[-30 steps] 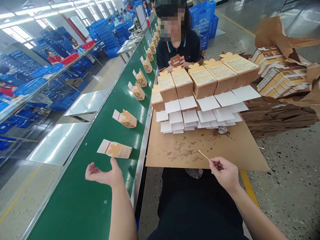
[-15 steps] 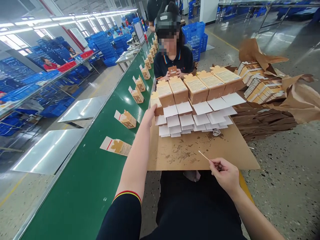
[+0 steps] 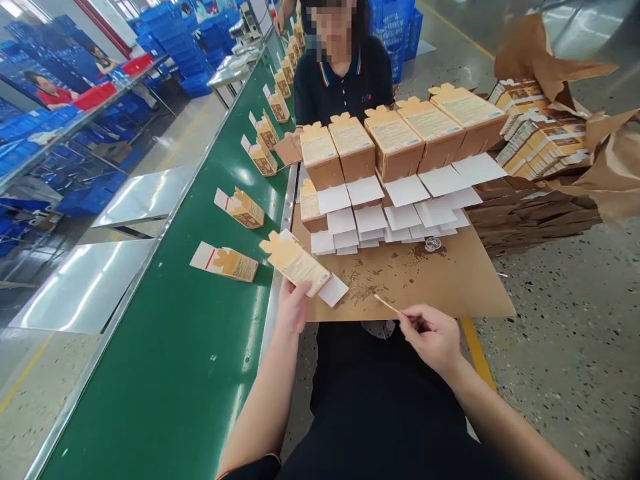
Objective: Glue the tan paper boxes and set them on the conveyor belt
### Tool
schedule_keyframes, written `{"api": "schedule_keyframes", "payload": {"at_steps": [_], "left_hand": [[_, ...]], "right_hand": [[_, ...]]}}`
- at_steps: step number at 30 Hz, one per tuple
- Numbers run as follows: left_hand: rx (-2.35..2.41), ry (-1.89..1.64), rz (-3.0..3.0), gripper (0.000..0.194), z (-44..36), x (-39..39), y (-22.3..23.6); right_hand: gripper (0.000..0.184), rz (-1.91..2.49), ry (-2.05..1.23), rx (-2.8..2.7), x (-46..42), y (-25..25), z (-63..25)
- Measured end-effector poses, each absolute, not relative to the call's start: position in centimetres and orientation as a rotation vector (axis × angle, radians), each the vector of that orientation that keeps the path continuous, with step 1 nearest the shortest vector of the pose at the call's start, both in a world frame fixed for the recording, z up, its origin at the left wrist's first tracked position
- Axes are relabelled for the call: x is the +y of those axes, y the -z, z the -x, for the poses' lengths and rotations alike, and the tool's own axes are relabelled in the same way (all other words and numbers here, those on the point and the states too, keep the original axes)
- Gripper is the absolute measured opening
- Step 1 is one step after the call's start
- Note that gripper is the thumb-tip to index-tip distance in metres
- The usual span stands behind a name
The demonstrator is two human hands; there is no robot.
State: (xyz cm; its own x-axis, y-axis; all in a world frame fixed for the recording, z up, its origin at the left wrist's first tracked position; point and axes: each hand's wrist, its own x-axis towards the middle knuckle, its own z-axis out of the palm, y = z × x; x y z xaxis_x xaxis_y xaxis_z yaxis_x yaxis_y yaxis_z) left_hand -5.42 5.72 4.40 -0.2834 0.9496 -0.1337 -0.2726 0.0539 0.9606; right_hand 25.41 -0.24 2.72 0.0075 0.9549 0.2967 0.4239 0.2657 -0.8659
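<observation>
My left hand [image 3: 294,305] grips a tan printed carton [image 3: 299,267] by its lower side, tilted above the near left corner of the brown board [image 3: 450,287]. White flaps stick out at its lower right end. In my right hand [image 3: 433,337], a thin cotton swab [image 3: 386,304] is pinched between thumb and fingers, its tip pointing left over the board. Beyond both hands rises a stack of similar cartons [image 3: 395,140], their white flaps [image 3: 370,217] hanging out toward me.
A green conveyor belt [image 3: 165,347] on the left carries a row of open cartons [image 3: 240,265]. A co-worker [image 3: 345,80] sits behind the stack. Bundled flat cartons [image 3: 545,143] lie in torn brown paper [image 3: 530,207] at right. A small white coil [image 3: 433,244] rests on the board.
My left hand has come back from the stack's left end with a carton in it. The swab has stayed in my right hand. The view has tipped downward.
</observation>
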Motion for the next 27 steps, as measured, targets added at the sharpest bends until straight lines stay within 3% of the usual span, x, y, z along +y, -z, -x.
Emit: {"api": "schedule_keyframes", "payload": {"at_steps": [4,10,19,27], "left_hand": [[1.394,-1.445,-0.733,0.078,3.7,4.1,-0.9],[1.416,-1.413,-0.747,0.076,3.5,4.3,-0.2],[1.481,-1.389,-0.972,0.078,2.1,3.4,-1.1],[1.695,-1.206,-1.298,0.065,1.2,1.6,-0.9]], "right_hand": [[0.021,1.205,-0.76,-1.809,0.7,-0.3,-22.1],[0.023,1.119,-0.686,-2.011,1.8,2.6,-20.2],[0.021,1.254,-0.742,-1.788,3.1,2.0,-22.1],[0.022,1.335,-0.729,-1.611,1.9,0.5,-25.2]]}}
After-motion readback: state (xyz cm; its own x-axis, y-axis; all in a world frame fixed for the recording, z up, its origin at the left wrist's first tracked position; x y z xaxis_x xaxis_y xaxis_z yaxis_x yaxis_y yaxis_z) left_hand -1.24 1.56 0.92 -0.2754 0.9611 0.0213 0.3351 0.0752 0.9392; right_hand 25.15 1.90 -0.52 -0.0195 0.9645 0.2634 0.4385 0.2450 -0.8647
